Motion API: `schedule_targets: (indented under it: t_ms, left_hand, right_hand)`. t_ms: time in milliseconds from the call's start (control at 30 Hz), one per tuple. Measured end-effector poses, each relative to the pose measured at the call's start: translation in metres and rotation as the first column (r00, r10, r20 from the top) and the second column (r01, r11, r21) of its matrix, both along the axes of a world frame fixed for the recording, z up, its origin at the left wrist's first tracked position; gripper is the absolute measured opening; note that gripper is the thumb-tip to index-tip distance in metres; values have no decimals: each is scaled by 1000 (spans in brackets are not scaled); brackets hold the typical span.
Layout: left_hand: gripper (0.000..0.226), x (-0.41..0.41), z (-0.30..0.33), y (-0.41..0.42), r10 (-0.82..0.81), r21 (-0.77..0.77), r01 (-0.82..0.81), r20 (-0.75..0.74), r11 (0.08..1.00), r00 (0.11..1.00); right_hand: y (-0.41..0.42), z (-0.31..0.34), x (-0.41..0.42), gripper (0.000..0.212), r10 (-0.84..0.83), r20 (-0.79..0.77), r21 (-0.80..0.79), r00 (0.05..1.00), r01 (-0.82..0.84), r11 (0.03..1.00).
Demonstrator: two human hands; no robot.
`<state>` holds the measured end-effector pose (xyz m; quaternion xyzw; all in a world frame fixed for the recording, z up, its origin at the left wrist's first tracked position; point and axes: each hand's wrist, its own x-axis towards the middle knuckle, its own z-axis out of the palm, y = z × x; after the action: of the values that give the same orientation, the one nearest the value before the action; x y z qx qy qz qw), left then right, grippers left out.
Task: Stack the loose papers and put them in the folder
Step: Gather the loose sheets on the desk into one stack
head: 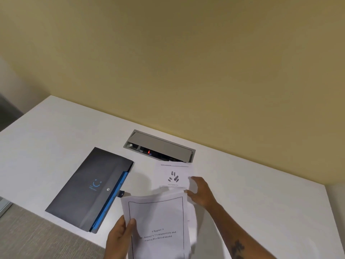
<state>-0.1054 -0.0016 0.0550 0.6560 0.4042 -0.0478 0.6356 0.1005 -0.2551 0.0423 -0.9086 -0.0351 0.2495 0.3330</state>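
A dark grey folder (87, 187) with a blue inner edge and a snap button lies closed on the white desk (56, 131), left of centre. My left hand (119, 238) grips the left edge of a printed sheet with a framed border (160, 221), lifted above the desk. Another sheet with a small printed figure (172, 174) lies flat behind it. My right hand (200, 191) rests on that flat sheet's right edge, fingers spread; whether it grips the paper is unclear. More white paper shows under the held sheet.
A grey cable box (160, 146) with its lid tilted open is set into the desk behind the papers, a red light inside. A yellow wall rises just beyond. The desk's front edge runs below the folder, with grey carpet (37, 236) underneath.
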Motion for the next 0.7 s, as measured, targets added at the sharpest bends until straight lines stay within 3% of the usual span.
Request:
schedule_targets:
  t_ms: [133,333,567,700]
  left_hand:
    - [26,-3,0,4,23,-9,-23,-26,1000,999]
    - [20,-7,-10,11,75,-121,-85,-88,989,993]
    - [23,-7,-8,11,48,-130,-62,-107,990,993]
    - [26,-2,-2,5,14,-108,-25,-102,994,995]
  right_hand:
    - [9,-3,35,106,222,-16,-234,975,-219,947]
    - [17,-16,60,127,346,-80,-408,935,-348,844]
    - [11,-29,46,124,406,-74,-495,911,-387,778]
    - [8,-31,29,117,387,-51,-470,921,-364,804]
